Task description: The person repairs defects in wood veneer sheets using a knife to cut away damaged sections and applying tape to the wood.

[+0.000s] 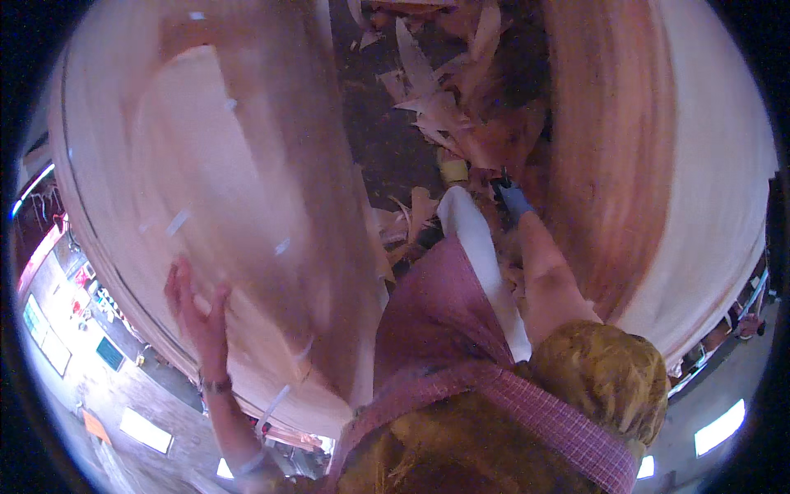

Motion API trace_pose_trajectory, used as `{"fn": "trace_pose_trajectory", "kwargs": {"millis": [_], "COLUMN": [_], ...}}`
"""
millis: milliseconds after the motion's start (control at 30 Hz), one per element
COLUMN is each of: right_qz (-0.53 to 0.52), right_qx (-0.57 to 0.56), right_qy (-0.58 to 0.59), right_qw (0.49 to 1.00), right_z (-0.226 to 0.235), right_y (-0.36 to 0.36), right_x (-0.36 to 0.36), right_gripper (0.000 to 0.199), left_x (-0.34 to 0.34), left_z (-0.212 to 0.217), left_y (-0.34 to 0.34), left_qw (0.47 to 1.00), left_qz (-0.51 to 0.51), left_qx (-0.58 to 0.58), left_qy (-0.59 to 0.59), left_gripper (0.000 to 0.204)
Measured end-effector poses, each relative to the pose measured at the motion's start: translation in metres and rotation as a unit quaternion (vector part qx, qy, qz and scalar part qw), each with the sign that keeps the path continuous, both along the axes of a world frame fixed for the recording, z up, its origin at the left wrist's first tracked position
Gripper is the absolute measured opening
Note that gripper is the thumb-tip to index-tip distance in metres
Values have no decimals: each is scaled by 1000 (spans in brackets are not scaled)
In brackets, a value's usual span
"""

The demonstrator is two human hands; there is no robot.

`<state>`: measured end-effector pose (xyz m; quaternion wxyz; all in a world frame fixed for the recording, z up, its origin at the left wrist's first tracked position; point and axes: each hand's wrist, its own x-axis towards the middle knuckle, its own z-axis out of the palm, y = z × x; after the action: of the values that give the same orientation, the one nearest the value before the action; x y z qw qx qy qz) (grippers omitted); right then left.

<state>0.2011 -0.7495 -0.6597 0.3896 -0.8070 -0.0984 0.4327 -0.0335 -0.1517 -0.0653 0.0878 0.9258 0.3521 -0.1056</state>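
Note:
My left hand [197, 313] is bare, with its fingers spread over a large, smooth sheet of thin pale wood [206, 156] on the left. Motion blurs it, and I cannot tell whether the fingertips touch the sheet. Several short whitish strips [177, 222] that look like tape lie on that wood. My right hand [512, 199], in a blue-grey glove with dark finger parts, hangs low beside the reddish-brown wood [609, 148] on the right. Its fingers are small and dark in the picture, so whether they hold anything cannot be made out.
Torn, curled wood scraps [436, 107] litter the dark floor [374, 140] of the narrow gap between the two large wood surfaces. A yellowish shoe [453, 170] shows below my pale trouser leg [477, 239]. My reddish checked apron [432, 305] hangs in the gap.

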Motion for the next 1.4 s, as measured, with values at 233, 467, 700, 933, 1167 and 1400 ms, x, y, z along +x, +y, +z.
{"fn": "trace_pose_trajectory", "kwargs": {"millis": [233, 467, 700, 933, 1167, 1400], "right_qz": [-580, -441, -233, 5, 82, 322], "right_qx": [183, 277, 218, 249, 208, 313], "right_qy": [411, 181, 289, -7, 111, 72], "right_qw": [679, 834, 903, 968, 968, 891], "right_z": [-25, 105, 328, 368, 593, 779], "right_y": [98, 152, 192, 257, 331, 432], "right_x": [-23, 13, 0, -7, 118, 107], "right_gripper": [41, 46, 43, 34, 24, 39], "left_x": [26, 35, 35, 25, 13, 17], "left_z": [4, 11, 24, 13, 19, 58], "left_y": [-20, -12, -9, -12, -12, 2], "left_qw": [996, 997, 998, 997, 995, 985], "left_qz": [69, 81, -22, -4, -26, 106], "left_qx": [36, -9, 65, 65, 95, -49], "left_qy": [34, 1, -16, -33, -8, -124], "left_gripper": [72, 66, 67, 66, 67, 78]}}
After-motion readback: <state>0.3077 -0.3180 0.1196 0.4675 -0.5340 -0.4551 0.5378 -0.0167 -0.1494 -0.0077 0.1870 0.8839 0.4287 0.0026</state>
